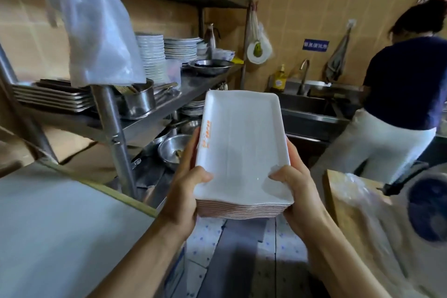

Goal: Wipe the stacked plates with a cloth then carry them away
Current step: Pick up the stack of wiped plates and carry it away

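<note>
A stack of several white rectangular plates (238,143) with orange print along the left rim is held in the air in front of me, above the floor. My left hand (186,181) grips the stack's near left corner, thumb on the top plate and fingers under the side. My right hand (294,186) grips the near right corner the same way. No cloth shows in either hand.
A steel rack (150,113) on the left holds round plate stacks, trays, pots and bowls. A person (396,109) stands at the steel sink (312,106) ahead right. A white counter (55,232) lies at lower left, a wooden board (348,208) at right.
</note>
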`<state>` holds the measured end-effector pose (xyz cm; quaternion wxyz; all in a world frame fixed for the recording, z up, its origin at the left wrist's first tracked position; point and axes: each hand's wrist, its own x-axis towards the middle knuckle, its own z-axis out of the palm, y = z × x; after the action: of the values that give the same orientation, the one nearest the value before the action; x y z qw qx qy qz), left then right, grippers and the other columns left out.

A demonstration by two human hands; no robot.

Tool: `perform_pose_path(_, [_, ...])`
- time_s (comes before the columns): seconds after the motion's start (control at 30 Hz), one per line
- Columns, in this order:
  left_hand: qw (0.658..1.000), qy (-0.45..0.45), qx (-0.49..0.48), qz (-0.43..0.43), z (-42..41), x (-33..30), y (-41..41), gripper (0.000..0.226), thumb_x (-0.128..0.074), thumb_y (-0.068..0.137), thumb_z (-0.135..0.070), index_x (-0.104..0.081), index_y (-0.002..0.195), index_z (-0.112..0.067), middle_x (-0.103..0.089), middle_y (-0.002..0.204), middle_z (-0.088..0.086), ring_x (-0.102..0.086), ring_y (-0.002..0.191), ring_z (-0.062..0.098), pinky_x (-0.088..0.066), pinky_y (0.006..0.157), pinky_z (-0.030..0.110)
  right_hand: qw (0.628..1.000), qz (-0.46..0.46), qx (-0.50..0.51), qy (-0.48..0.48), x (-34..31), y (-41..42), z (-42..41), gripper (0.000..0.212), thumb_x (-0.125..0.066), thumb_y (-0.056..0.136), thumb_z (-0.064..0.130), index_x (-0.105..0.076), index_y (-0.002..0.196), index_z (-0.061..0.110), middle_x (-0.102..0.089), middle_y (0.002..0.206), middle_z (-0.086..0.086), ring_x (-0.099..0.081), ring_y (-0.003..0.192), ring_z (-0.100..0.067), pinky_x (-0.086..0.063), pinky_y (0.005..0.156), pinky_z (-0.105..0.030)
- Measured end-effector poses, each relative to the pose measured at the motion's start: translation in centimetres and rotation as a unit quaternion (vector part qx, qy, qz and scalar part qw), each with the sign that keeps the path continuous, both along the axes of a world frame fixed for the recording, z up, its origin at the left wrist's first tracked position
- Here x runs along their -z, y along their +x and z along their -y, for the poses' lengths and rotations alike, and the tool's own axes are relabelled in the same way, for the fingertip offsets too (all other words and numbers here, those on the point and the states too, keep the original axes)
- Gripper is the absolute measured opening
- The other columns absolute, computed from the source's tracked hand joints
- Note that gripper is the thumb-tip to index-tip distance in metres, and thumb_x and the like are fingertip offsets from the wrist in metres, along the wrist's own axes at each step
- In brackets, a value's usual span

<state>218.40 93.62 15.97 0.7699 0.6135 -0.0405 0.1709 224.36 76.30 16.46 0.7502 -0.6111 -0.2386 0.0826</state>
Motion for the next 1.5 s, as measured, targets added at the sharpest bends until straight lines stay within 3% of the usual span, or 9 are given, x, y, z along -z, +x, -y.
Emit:
perform_pose_path(0.13, [1.000, -0.001, -0.006, 0.018, -1.2, 0.5, 7.3, 0.079, -0.042, 0.061, -0.011, -0.046, 0.134, -0.041, -0.059, 0.130, -0.003, -0.059, 0.114, 0.019, -0.052, 0.084, 0.032, 1.000, 0.021, -0.012, -0.015, 0.2, 7.4, -1.3, 0.076, -0.049, 0.066, 0.013, -0.041, 0.135, 0.042, -0.062, 0.118, 0.004, -0.064, 0.103, -0.021, -0.056, 0.075, -0.037])
perform_pose_path(0.27, [0.999, -0.002, -0.015, 0.033, -3.2, 1.0, 15.0, 0.077, -0.042, 0.062, -0.010, -0.049, 0.132, -0.039, -0.063, 0.125, -0.006, -0.061, 0.110, 0.014, -0.052, 0.072, 0.018, 0.999, 0.027, -0.023, -0.012, 0.2, 15.0, -3.3, 0.075, -0.046, 0.066, 0.011, -0.043, 0.135, 0.043, -0.063, 0.121, 0.001, -0.064, 0.105, -0.023, -0.056, 0.075, -0.034])
perform_pose_path(0.47, [0.999, 0.001, -0.034, 0.026, -5.9, 0.0, 25.1, 0.076, -0.044, 0.062, -0.013, -0.048, 0.132, -0.042, -0.063, 0.123, -0.007, -0.062, 0.108, 0.015, -0.052, 0.069, 0.019, 0.999, 0.004, -0.048, 0.008, -0.6, 25.5, -6.1, 0.074, -0.046, 0.066, 0.010, -0.045, 0.133, 0.043, -0.064, 0.121, 0.001, -0.064, 0.104, -0.023, -0.055, 0.071, -0.030])
perform_pose_path(0.7, [0.996, 0.022, -0.078, 0.020, -7.7, -0.6, 36.3, 0.077, -0.043, 0.064, -0.011, -0.044, 0.135, -0.041, -0.063, 0.124, -0.004, -0.060, 0.111, 0.020, -0.052, 0.083, 0.032, 0.994, -0.007, -0.106, 0.009, -0.7, 38.8, -8.8, 0.077, -0.046, 0.062, 0.010, -0.047, 0.131, 0.046, -0.062, 0.121, 0.001, -0.063, 0.105, -0.026, -0.056, 0.072, -0.040])
perform_pose_path(0.87, [0.986, 0.007, -0.165, 0.015, -7.8, -0.4, 43.8, 0.079, -0.045, 0.062, -0.012, -0.045, 0.133, -0.045, -0.060, 0.128, -0.010, -0.055, 0.118, 0.017, -0.044, 0.098, 0.042, 0.985, -0.011, -0.174, -0.001, -0.5, 48.5, -10.2, 0.069, -0.043, 0.073, 0.006, -0.049, 0.126, 0.050, -0.066, 0.113, 0.006, -0.067, 0.098, -0.021, -0.056, 0.067, -0.035])
perform_pose_path(1.07, [0.972, -0.014, -0.233, 0.015, -8.6, -0.8, 51.9, 0.082, -0.045, 0.061, -0.011, -0.043, 0.135, -0.046, -0.060, 0.127, -0.014, -0.057, 0.116, 0.013, -0.045, 0.087, 0.035, 0.967, -0.016, -0.252, 0.006, -1.9, 58.9, -13.0, 0.075, -0.044, 0.064, 0.007, -0.050, 0.128, 0.046, -0.065, 0.118, 0.001, -0.065, 0.103, -0.028, -0.055, 0.083, -0.047])
perform_pose_path(1.17, [0.966, -0.007, -0.258, 0.021, -9.9, -1.1, 54.9, 0.084, -0.049, 0.058, -0.013, -0.042, 0.136, -0.045, -0.057, 0.130, -0.017, -0.054, 0.120, 0.009, -0.042, 0.097, 0.041, 0.961, -0.034, -0.275, 0.009, -1.9, 62.7, -15.2, 0.076, -0.044, 0.061, 0.007, -0.051, 0.128, 0.044, -0.065, 0.120, -0.002, -0.064, 0.104, -0.031, -0.055, 0.079, -0.044])
perform_pose_path(1.27, [0.958, -0.001, -0.287, 0.027, -11.6, -1.2, 57.3, 0.083, -0.047, 0.059, -0.012, -0.042, 0.137, -0.042, -0.057, 0.130, -0.018, -0.054, 0.119, 0.006, -0.042, 0.095, 0.039, 0.954, -0.035, -0.299, 0.004, -1.8, 65.7, -17.6, 0.076, -0.046, 0.060, 0.011, -0.051, 0.128, 0.045, -0.065, 0.119, -0.004, -0.064, 0.103, -0.032, -0.054, 0.074, -0.041])
perform_pose_path(1.5, [0.941, -0.007, -0.337, 0.036, -16.9, -2.0, 61.9, 0.078, -0.045, 0.060, -0.008, -0.049, 0.131, -0.041, -0.063, 0.124, -0.010, -0.056, 0.118, 0.016, -0.040, 0.103, 0.047, 0.936, -0.044, -0.350, 0.020, -2.4, 71.3, -24.3, 0.074, -0.046, 0.060, 0.011, -0.053, 0.128, 0.039, -0.067, 0.115, -0.003, -0.066, 0.097, -0.028, -0.054, 0.072, -0.040])
